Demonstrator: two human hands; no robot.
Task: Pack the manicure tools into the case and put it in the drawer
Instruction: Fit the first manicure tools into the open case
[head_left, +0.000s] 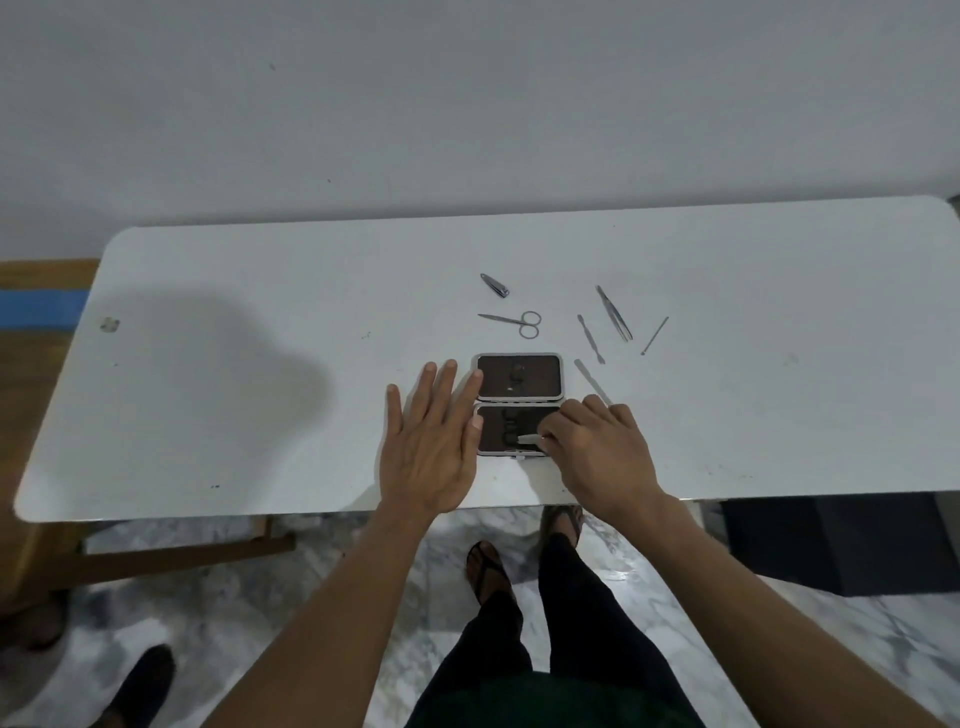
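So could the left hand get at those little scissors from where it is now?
Probably yes. The left hand lies flat and open beside the open case, holding nothing. The scissors lie just beyond the case on bare table, with nothing between them and the fingertips. The right hand is busy at the case's near half.

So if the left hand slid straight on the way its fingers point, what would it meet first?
Probably the far half of the open case: the left hand points up-right, its index fingertip already at that edge. Scissors lie beyond.
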